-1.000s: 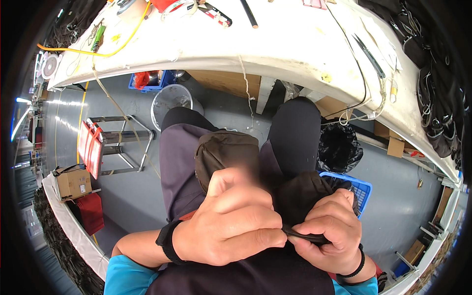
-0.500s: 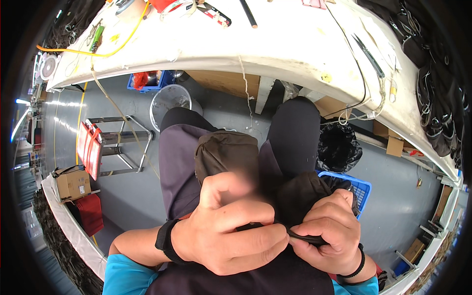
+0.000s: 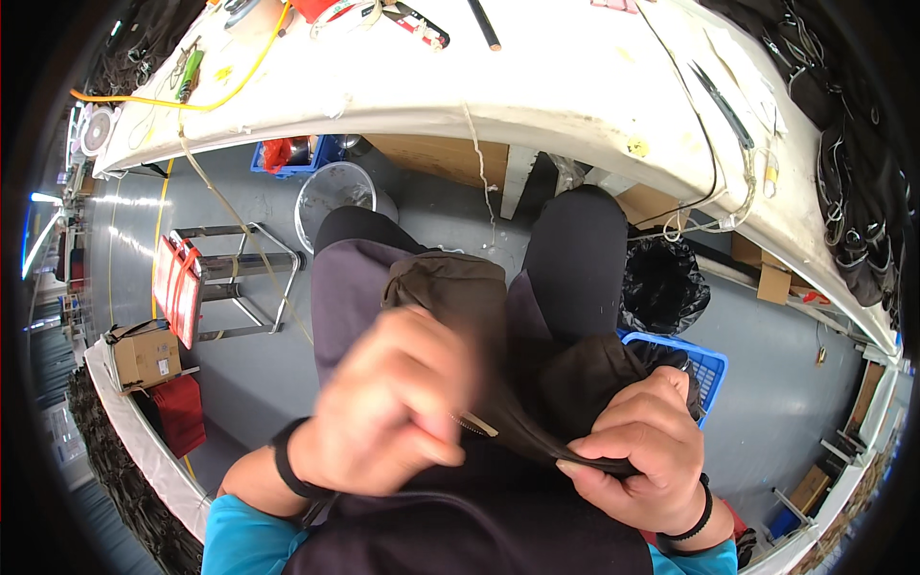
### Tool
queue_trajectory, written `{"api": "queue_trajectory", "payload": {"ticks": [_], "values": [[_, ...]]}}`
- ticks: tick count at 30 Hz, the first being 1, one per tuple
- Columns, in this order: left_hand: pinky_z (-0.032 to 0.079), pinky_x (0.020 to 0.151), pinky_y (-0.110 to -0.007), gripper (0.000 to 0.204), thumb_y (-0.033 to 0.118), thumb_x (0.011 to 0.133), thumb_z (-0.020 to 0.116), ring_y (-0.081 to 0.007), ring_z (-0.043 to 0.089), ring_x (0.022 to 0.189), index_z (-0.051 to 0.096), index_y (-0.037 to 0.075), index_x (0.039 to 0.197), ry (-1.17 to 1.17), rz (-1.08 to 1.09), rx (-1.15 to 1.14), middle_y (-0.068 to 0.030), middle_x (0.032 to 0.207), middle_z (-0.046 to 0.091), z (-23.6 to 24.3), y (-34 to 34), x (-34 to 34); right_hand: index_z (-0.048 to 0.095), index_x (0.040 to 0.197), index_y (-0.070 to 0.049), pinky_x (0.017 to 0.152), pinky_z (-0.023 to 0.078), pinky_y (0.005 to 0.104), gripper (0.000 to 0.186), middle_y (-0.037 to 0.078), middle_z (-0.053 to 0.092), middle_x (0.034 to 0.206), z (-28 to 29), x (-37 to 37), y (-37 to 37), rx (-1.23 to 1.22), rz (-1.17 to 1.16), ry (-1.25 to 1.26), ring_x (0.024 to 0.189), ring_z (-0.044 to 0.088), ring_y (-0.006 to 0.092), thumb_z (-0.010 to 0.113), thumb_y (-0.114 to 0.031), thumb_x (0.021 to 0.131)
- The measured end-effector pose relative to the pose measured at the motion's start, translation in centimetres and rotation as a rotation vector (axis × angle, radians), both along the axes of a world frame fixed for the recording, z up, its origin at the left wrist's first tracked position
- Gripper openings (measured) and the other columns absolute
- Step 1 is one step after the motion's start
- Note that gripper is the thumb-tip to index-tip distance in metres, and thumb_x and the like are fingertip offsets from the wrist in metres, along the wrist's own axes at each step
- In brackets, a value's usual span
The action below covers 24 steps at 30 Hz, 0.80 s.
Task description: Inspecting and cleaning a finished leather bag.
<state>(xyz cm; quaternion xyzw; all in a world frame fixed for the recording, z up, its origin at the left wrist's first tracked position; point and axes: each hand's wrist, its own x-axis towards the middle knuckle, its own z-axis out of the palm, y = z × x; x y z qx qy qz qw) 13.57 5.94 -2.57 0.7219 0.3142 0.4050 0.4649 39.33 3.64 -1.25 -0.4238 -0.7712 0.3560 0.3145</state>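
A dark brown fabric bag (image 3: 450,287) lies across my lap between my thighs. Its softer flap or panel (image 3: 585,383) spreads toward the right. My right hand (image 3: 647,450) pinches the bag's edge between thumb and fingers, drawing that edge taut. A short stretch of zipper (image 3: 476,425) with a pale end shows along the edge. My left hand (image 3: 383,407) is at the zipper's left end, smeared by motion. Its fingers look curled, but whether they hold anything cannot be made out.
Ahead stands a white-covered table (image 3: 402,86) with a green-handled tool (image 3: 192,72), tweezers (image 3: 721,103) and cords. Below are a clear bin (image 3: 335,192), a black-lined bin (image 3: 666,287) and a blue crate (image 3: 707,374). A metal-legged stool (image 3: 230,264) is left, dark straps (image 3: 848,192) far right.
My left hand has moved left and slightly up, away from my right hand, uncovering the zipper and the bag's edge. My right hand keeps its pinch in nearly the same place.
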Motion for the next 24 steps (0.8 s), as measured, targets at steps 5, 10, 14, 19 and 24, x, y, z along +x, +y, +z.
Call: {"api": "queue_trajectory", "payload": {"ticks": [5,10,14,19,24], "values": [[0.039,0.093,-0.033,0.020,0.000,0.084,0.059,-0.0225,0.051,0.098,0.052,0.001,0.103,0.812,0.806,0.322,-0.0102,0.109,0.052,-1.3,0.6,-5.5,0.065,0.076,-0.008,0.067,0.040,0.0309,0.022,0.003,0.062,0.071,-0.8,1.8,0.8,-0.132,-0.144,0.137,0.068,0.057,0.0187,0.082,-0.005,0.063],[0.042,0.092,-0.030,0.035,0.008,0.086,0.064,-0.0136,0.053,0.103,0.055,0.004,0.119,0.438,0.597,-0.233,-0.0057,0.115,0.057,-3.1,-2.9,-8.4,0.062,0.080,-0.001,0.067,0.043,0.0260,0.014,0.005,0.060,0.077,-1.4,2.3,1.7,-0.336,-0.314,0.394,0.072,0.054,0.0139,0.074,0.001,0.073],[0.048,0.087,-0.032,0.029,0.016,0.090,0.063,-0.0184,0.061,0.097,0.060,-0.001,0.113,0.206,0.202,-0.656,-0.0095,0.103,0.064,-3.2,-4.2,-5.1,0.062,0.084,0.000,0.068,0.043,0.0225,0.008,0.003,0.060,0.081,-1.7,1.3,1.7,-0.509,-0.378,0.576,0.074,0.053,0.0088,0.069,0.000,0.081],[0.042,0.098,-0.033,0.053,0.025,0.093,0.061,-0.0174,0.054,0.112,0.041,-0.002,0.134,0.015,-0.274,-0.837,-0.0104,0.122,0.057,-4.1,-3.4,-1.7,0.064,0.091,-0.002,0.068,0.044,0.0176,0.007,-0.001,0.065,0.083,-0.9,-0.7,1.4,-0.708,-0.441,0.788,0.073,0.055,0.0028,0.069,-0.003,0.086],[0.041,0.098,-0.033,0.049,0.023,0.096,0.057,-0.0150,0.052,0.114,0.041,-0.001,0.136,-0.333,-0.149,-1.071,-0.0078,0.126,0.055,-2.0,-2.6,-0.1,0.063,0.094,-0.001,0.071,0.046,0.0182,0.008,0.000,0.065,0.086,0.8,-2.4,1.3,-0.743,-0.460,0.897,0.076,0.056,0.0033,0.067,-0.005,0.088]]}}
